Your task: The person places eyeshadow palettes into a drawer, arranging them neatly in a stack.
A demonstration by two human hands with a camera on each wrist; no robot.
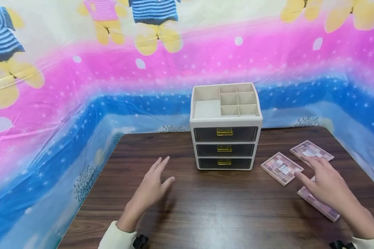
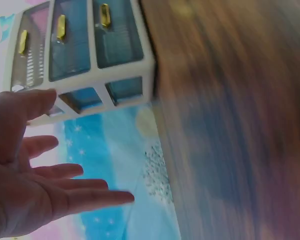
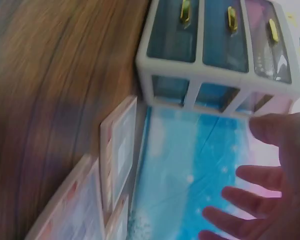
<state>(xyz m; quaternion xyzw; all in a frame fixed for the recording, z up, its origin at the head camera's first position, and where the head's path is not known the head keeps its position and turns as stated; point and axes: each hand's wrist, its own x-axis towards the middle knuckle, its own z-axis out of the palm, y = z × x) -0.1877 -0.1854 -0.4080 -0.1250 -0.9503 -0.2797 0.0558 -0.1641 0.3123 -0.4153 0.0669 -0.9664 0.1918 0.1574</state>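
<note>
A white organizer point(image 1: 225, 121) with three dark drawers and gold handles stands at the back of the table, its divided top tray bare. To its left my left hand point(image 1: 151, 186) hovers over the wood, fingers spread and holding nothing. My right hand point(image 1: 328, 185) is held above several flat eyeshadow palettes on the right, its fingers extended. One pink palette point(image 1: 282, 168) lies nearest the organizer, another palette point(image 1: 311, 152) behind it. A third palette point(image 1: 319, 204) is partly hidden under the right hand. In the right wrist view, the palettes' edges point(image 3: 119, 150) show beside the organizer point(image 3: 220, 75).
The brown wooden table point(image 1: 174, 214) has rounded back corners. A patterned cloth point(image 1: 162, 76) in pink and blue hangs behind it and along both sides, close to the table's edges.
</note>
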